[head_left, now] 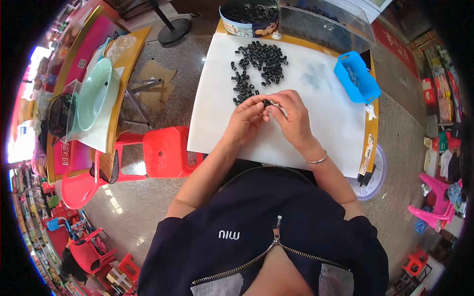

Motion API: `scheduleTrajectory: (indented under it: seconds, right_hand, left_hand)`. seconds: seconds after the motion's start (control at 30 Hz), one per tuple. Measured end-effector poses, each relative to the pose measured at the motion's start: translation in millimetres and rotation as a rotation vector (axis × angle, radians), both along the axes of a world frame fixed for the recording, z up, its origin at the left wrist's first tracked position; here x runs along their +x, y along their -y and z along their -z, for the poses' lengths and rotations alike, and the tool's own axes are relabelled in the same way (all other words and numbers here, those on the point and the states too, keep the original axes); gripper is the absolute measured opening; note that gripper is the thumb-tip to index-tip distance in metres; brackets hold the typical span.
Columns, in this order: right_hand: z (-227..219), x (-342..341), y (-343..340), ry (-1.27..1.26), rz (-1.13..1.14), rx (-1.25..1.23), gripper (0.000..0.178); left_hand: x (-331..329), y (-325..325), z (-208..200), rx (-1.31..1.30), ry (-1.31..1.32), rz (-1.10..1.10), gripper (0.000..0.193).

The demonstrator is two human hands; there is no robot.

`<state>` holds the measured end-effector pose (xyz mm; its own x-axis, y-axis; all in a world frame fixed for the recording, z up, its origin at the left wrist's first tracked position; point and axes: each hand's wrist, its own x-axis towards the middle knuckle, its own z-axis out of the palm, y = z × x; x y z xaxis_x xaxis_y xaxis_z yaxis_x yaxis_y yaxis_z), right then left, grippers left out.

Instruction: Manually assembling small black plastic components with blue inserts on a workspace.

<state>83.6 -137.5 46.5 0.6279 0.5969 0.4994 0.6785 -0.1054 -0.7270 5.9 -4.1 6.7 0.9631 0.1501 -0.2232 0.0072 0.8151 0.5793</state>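
Between my fingertips, over the white tabletop [326,133], is a small black part [266,103], too small to make out in detail. My left hand [245,120] pinches it from the left. From the right, my right hand [293,117] closes thumb and forefinger on the same part. Just beyond my hands lies a loose pile of small black parts [261,61], with a smaller cluster [243,88] trailing down toward my left fingers. A blue plastic basket [356,76] at the table's right side holds small pieces that look grey-blue.
At the table's far edge stand a round tin [249,27] full of black parts and a clear plastic bin [321,27]. A red stool [167,152] is close by on the left. Farther left, a pale green basin [98,93] rests on another table. A lilac round tub [377,175] sits below the right edge.
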Motion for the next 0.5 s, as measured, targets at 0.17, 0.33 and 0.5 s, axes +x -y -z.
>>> scheduleTrajectory:
  seconds: [0.17,0.33,0.5]
  right_hand:
    - [-0.6,-7.2,9.1,-0.128,0.082,0.014,0.016]
    - [-8.5,-12.7,18.9,0.033,0.081,0.056,0.018]
    - [-10.2,-18.3,30.7,-0.335,0.033,0.169,0.017]
  left_hand:
    - [-3.5,12.0,-7.9,0.074,0.023,-0.084,0.02]
    - [-6.2,26.9,-19.0,0.182,0.008,-0.142,0.019]
    - [-8.2,34.2,-26.9,0.165,0.013,-0.121,0.02]
